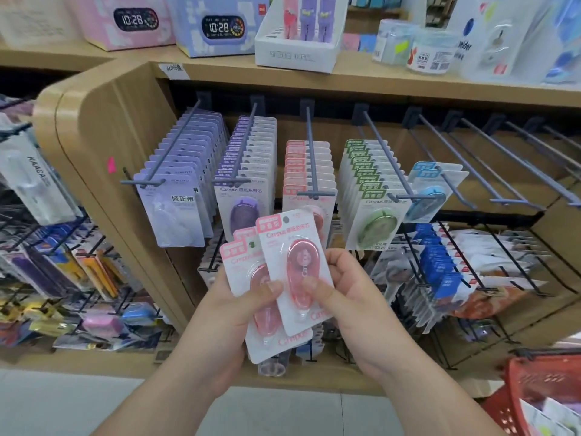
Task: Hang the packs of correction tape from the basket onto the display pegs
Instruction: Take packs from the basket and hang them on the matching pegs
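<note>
The left hand [239,313] grips a small stack of pink correction tape packs [242,256], with its thumb across their fronts. The right hand [349,297] pinches the front pack [295,265], raised over the rest. Just above is the peg [310,152] of matching pink packs, between purple packs [245,184] and green packs [367,196]. The red basket [540,385] sits at lower right.

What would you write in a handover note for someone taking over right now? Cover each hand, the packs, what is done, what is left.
Left hand grips a stack of pink packs.
Right hand pinches the front pack of that stack.
The pink peg, just above, already carries many packs.
Left: hang the held packs there, then whatever remains in the red basket at lower right.
</note>
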Motion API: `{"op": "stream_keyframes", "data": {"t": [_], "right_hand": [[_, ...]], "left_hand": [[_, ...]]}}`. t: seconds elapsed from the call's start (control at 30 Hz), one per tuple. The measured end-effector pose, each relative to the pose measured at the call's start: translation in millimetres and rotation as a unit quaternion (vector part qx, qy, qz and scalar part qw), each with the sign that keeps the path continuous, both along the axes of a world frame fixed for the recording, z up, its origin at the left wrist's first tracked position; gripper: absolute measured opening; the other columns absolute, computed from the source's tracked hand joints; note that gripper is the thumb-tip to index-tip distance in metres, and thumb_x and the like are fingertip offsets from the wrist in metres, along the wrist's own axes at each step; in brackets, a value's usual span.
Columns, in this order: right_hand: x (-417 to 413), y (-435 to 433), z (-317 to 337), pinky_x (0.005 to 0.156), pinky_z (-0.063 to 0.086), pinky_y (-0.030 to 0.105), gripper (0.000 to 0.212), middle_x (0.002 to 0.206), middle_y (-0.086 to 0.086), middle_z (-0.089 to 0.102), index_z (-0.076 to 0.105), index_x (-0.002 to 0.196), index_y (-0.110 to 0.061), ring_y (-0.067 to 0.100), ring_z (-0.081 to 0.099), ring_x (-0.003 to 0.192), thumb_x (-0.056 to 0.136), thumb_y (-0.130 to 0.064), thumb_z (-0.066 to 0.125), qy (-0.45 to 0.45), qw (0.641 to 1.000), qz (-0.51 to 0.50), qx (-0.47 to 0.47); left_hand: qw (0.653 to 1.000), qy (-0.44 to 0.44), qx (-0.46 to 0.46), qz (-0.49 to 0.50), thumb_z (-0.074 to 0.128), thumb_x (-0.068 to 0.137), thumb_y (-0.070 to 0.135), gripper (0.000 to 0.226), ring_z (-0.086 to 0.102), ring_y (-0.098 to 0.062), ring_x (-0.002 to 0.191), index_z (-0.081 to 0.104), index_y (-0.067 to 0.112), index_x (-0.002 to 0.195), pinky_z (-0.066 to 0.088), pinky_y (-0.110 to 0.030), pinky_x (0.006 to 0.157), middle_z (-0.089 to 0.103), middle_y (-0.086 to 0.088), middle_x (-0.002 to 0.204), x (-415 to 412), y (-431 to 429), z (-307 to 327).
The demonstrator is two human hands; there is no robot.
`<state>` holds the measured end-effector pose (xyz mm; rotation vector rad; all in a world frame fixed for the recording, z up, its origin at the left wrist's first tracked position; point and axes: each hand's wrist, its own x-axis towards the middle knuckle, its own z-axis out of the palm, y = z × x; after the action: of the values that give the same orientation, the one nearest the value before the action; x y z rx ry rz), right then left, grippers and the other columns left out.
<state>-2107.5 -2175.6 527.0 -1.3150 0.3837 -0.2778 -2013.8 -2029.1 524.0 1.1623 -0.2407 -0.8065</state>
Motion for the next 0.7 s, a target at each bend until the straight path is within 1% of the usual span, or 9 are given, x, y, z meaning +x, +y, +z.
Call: {"op": "stream_keyframes", "data": {"t": [0.07,0.17,0.23,0.33,0.43,0.5,0.6,0.67,0.7], "right_hand": [[-1,-3,-3,0.078,0.057,0.028,0.043,0.115,0.008,0.074,0.055,0.124,-0.012,0.021,0.072,0.102,0.088,-0.020,0.076,-0.012,1.000,0.004,0.000],[-1,-7,-5,0.075,0.056,0.027,0.041,0.112,0.006,0.075,0.054,0.120,-0.012,0.017,0.072,0.098,0.086,-0.016,0.077,-0.036,0.999,-0.034,0.003],[2,-13,-4,0.080,0.056,0.030,0.035,0.113,0.004,0.075,0.055,0.118,-0.016,0.015,0.072,0.100,0.087,-0.018,0.072,-0.040,0.997,-0.066,-0.028],[11,-20,-7,0.092,0.057,0.040,0.026,0.114,-0.003,0.074,0.056,0.115,-0.029,0.015,0.071,0.106,0.096,-0.017,0.069,-0.018,0.990,-0.095,-0.102],[21,-20,-12,0.096,0.055,0.043,0.023,0.115,-0.008,0.073,0.057,0.114,-0.037,0.012,0.069,0.109,0.096,-0.030,0.070,-0.011,0.982,-0.111,-0.155],[25,-18,-16,0.091,0.055,0.036,0.022,0.111,-0.014,0.072,0.057,0.114,-0.038,0.006,0.068,0.105,0.096,-0.036,0.068,-0.009,0.976,-0.123,-0.181],[34,-18,-20,0.086,0.055,0.030,0.019,0.108,-0.017,0.071,0.054,0.112,-0.041,0.001,0.068,0.101,0.098,-0.036,0.065,0.002,0.970,-0.136,-0.201],[41,-20,-21,0.082,0.050,0.016,0.017,0.106,-0.017,0.071,0.052,0.110,-0.042,-0.007,0.065,0.096,0.099,-0.035,0.064,0.019,0.964,-0.137,-0.225],[45,-21,-21,0.075,0.046,0.008,0.016,0.105,-0.018,0.069,0.052,0.110,-0.040,-0.011,0.063,0.093,0.100,-0.035,0.063,0.027,0.961,-0.138,-0.239]], "left_hand": [[1.000,-0.013,0.004,0.004,0.077,0.078,0.019,0.037,0.076,-0.030,0.107,0.078,0.034,0.113,0.065,-0.044,0.084,0.078,-0.008,0.120,-1,2,-3],[0.999,-0.019,0.017,0.037,0.082,0.083,0.019,0.043,0.078,-0.026,0.103,0.070,0.030,0.122,0.066,-0.039,0.077,0.079,-0.003,0.116,1,6,-5],[0.997,-0.023,0.024,0.063,0.074,0.079,0.022,0.049,0.078,-0.024,0.102,0.065,0.030,0.127,0.065,-0.040,0.076,0.080,0.001,0.113,4,8,-5],[0.995,-0.029,0.032,0.086,0.074,0.076,0.023,0.057,0.077,-0.026,0.104,0.063,0.029,0.131,0.062,-0.045,0.081,0.079,0.000,0.115,7,11,-6],[0.995,-0.033,0.031,0.091,0.075,0.075,0.023,0.055,0.077,-0.026,0.102,0.065,0.028,0.129,0.063,-0.045,0.079,0.079,0.000,0.114,8,12,-5],[0.995,-0.033,0.030,0.087,0.075,0.075,0.024,0.056,0.078,-0.025,0.101,0.064,0.028,0.129,0.064,-0.044,0.076,0.079,0.000,0.115,8,13,-5],[0.996,-0.031,0.025,0.084,0.074,0.076,0.024,0.055,0.078,-0.024,0.100,0.064,0.028,0.129,0.065,-0.040,0.072,0.079,0.000,0.115,9,14,-3],[0.996,-0.030,0.021,0.085,0.075,0.075,0.024,0.055,0.078,-0.023,0.099,0.065,0.029,0.128,0.065,-0.038,0.071,0.079,0.001,0.114,10,14,-3],[0.996,-0.029,0.020,0.086,0.075,0.075,0.024,0.055,0.078,-0.023,0.098,0.065,0.029,0.128,0.065,-0.038,0.071,0.079,0.001,0.114,10,14,-3]]}}
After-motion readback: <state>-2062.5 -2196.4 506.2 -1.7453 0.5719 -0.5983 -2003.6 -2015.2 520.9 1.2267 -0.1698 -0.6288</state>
